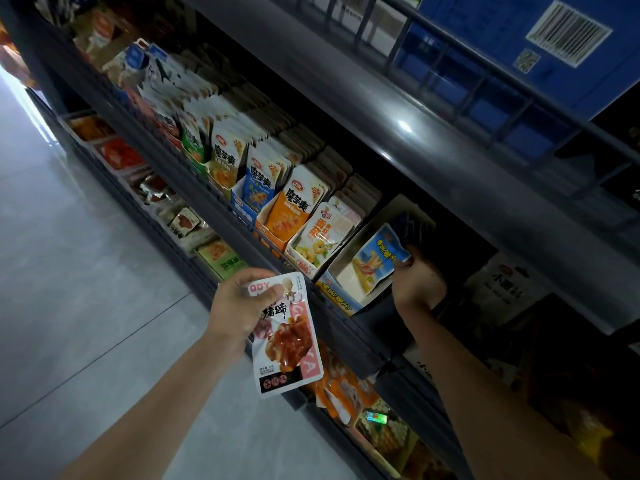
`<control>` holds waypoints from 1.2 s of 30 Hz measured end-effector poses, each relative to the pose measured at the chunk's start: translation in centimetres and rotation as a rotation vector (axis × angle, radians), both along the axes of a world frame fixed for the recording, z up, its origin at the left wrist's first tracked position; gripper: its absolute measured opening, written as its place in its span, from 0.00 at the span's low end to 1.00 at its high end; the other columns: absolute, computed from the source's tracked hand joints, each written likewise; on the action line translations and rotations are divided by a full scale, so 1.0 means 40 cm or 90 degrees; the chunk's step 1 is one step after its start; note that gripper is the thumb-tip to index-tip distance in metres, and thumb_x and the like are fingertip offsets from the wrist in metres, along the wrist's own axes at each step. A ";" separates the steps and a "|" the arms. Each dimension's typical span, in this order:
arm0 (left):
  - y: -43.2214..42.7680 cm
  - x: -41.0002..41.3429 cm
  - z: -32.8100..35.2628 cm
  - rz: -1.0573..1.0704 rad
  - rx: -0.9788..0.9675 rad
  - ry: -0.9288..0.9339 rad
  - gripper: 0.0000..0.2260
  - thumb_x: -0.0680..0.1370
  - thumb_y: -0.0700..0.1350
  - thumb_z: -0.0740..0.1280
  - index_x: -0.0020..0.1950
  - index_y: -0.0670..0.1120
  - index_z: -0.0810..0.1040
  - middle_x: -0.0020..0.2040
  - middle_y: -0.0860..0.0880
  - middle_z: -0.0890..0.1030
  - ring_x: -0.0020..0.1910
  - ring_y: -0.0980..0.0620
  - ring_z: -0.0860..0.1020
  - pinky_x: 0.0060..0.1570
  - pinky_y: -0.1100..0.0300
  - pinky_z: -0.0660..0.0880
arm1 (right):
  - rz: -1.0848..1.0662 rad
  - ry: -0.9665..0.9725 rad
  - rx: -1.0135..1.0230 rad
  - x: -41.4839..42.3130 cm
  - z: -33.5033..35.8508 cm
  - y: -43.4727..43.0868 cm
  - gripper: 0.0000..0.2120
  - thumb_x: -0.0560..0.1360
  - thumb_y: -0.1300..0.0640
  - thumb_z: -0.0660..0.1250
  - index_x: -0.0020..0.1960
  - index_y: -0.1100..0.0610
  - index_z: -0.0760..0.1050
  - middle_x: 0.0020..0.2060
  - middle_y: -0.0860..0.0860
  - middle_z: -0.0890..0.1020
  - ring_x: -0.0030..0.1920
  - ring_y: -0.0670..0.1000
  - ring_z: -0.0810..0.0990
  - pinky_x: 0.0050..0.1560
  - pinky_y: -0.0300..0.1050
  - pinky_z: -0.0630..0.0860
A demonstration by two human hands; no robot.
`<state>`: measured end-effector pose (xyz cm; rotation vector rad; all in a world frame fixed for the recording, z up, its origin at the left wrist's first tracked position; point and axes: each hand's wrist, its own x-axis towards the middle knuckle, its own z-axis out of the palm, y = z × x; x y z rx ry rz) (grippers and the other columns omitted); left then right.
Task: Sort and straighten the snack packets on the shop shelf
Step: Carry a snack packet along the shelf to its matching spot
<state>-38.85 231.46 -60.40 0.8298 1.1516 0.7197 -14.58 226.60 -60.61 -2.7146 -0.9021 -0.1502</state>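
Two packets were in hand. The white-and-pink packet (285, 336), showing glazed brown meat, hung in front of the dark shelf (242, 233), pinched at its top by the left hand (239, 306). The right hand (417, 282) gripped a crumpled light-blue packet (375, 259) inside an open display box (341, 296) on that shelf, beside standing orange, blue and yellow packets (277, 202).

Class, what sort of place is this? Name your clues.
Probably a small shop aisle: tiered dark shelves, display boxes full of snack packets, and a barcoded blue carton stored above.
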 end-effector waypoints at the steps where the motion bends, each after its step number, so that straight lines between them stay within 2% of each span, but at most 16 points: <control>1: 0.000 0.000 0.001 -0.004 -0.002 -0.003 0.07 0.70 0.35 0.72 0.38 0.46 0.78 0.30 0.50 0.83 0.26 0.53 0.80 0.20 0.65 0.72 | -0.002 0.014 0.001 0.002 -0.001 0.000 0.15 0.78 0.53 0.61 0.62 0.57 0.75 0.55 0.62 0.79 0.54 0.61 0.78 0.43 0.46 0.68; 4: 0.000 0.004 0.005 -0.008 -0.005 0.000 0.07 0.70 0.35 0.72 0.39 0.46 0.78 0.30 0.48 0.82 0.23 0.54 0.79 0.18 0.67 0.68 | 0.001 0.080 0.040 0.005 0.000 -0.001 0.16 0.77 0.53 0.64 0.63 0.57 0.75 0.57 0.61 0.79 0.55 0.61 0.77 0.43 0.45 0.66; 8: 0.002 0.014 0.004 -0.006 -0.008 0.005 0.06 0.70 0.36 0.72 0.41 0.46 0.78 0.37 0.46 0.83 0.32 0.48 0.81 0.20 0.64 0.70 | 0.009 0.138 0.124 0.010 0.005 -0.015 0.16 0.75 0.55 0.67 0.62 0.58 0.76 0.56 0.61 0.80 0.54 0.61 0.78 0.44 0.46 0.70; 10: 0.001 0.022 0.004 -0.013 -0.002 0.002 0.06 0.70 0.37 0.72 0.42 0.46 0.78 0.39 0.45 0.83 0.34 0.46 0.82 0.25 0.60 0.74 | 0.016 0.171 0.164 0.010 0.005 -0.026 0.16 0.75 0.57 0.68 0.62 0.59 0.76 0.55 0.61 0.81 0.53 0.61 0.79 0.45 0.47 0.71; 12: -0.001 0.030 0.004 -0.016 0.003 -0.001 0.06 0.70 0.37 0.73 0.41 0.46 0.79 0.40 0.45 0.83 0.37 0.44 0.82 0.35 0.53 0.78 | 0.020 0.201 0.199 0.009 0.004 -0.034 0.17 0.74 0.58 0.69 0.62 0.59 0.76 0.55 0.60 0.81 0.53 0.60 0.79 0.46 0.47 0.72; 14: -0.005 0.038 0.005 -0.021 0.006 0.002 0.07 0.70 0.37 0.73 0.39 0.47 0.79 0.40 0.44 0.83 0.39 0.43 0.82 0.41 0.48 0.78 | 0.018 0.230 0.221 0.008 0.002 -0.039 0.17 0.74 0.59 0.69 0.62 0.59 0.76 0.54 0.60 0.82 0.52 0.59 0.80 0.47 0.49 0.74; 19: -0.018 0.052 0.009 -0.023 0.014 0.000 0.07 0.69 0.37 0.73 0.38 0.48 0.79 0.39 0.45 0.83 0.37 0.45 0.82 0.34 0.55 0.76 | 0.018 0.313 0.302 -0.004 0.006 -0.058 0.20 0.73 0.61 0.70 0.64 0.58 0.74 0.49 0.58 0.83 0.46 0.54 0.82 0.43 0.46 0.76; 23: -0.031 0.060 0.016 -0.029 0.010 -0.019 0.06 0.70 0.36 0.72 0.41 0.46 0.79 0.39 0.44 0.83 0.36 0.47 0.82 0.34 0.56 0.78 | 0.019 0.370 0.355 -0.030 0.023 -0.081 0.20 0.72 0.60 0.71 0.63 0.56 0.74 0.45 0.48 0.80 0.46 0.52 0.81 0.49 0.51 0.79; 26: -0.039 0.063 0.024 -0.045 0.015 -0.020 0.06 0.70 0.36 0.72 0.43 0.45 0.79 0.38 0.45 0.83 0.34 0.49 0.82 0.32 0.58 0.78 | 0.062 0.366 0.362 -0.065 0.028 -0.111 0.20 0.72 0.57 0.71 0.63 0.52 0.73 0.52 0.48 0.78 0.48 0.48 0.78 0.49 0.46 0.77; 29: -0.042 0.067 0.031 -0.058 0.017 -0.025 0.06 0.70 0.36 0.72 0.41 0.46 0.79 0.34 0.47 0.83 0.31 0.52 0.82 0.27 0.61 0.77 | 0.089 0.367 0.378 -0.123 0.039 -0.142 0.18 0.72 0.55 0.71 0.61 0.48 0.73 0.51 0.44 0.77 0.48 0.43 0.77 0.45 0.39 0.75; 31: -0.042 0.067 0.034 -0.068 0.020 -0.027 0.06 0.70 0.36 0.73 0.40 0.47 0.79 0.32 0.49 0.83 0.30 0.52 0.82 0.26 0.62 0.77 | 0.099 0.436 0.381 -0.158 0.052 -0.150 0.16 0.72 0.54 0.71 0.59 0.46 0.73 0.49 0.43 0.79 0.48 0.43 0.78 0.45 0.38 0.77; 34: -0.045 0.063 0.038 -0.085 0.020 -0.042 0.07 0.69 0.36 0.73 0.41 0.46 0.80 0.32 0.49 0.83 0.30 0.52 0.82 0.26 0.61 0.77 | 0.150 0.642 0.365 -0.205 0.075 -0.149 0.14 0.73 0.56 0.70 0.56 0.45 0.74 0.43 0.46 0.83 0.44 0.42 0.82 0.42 0.39 0.80; 36: -0.047 0.058 0.043 -0.099 0.029 -0.049 0.07 0.68 0.35 0.73 0.42 0.45 0.80 0.32 0.50 0.83 0.30 0.53 0.82 0.27 0.61 0.76 | 0.204 0.731 0.350 -0.230 0.090 -0.145 0.12 0.73 0.59 0.69 0.49 0.42 0.78 0.41 0.45 0.85 0.42 0.45 0.84 0.39 0.40 0.81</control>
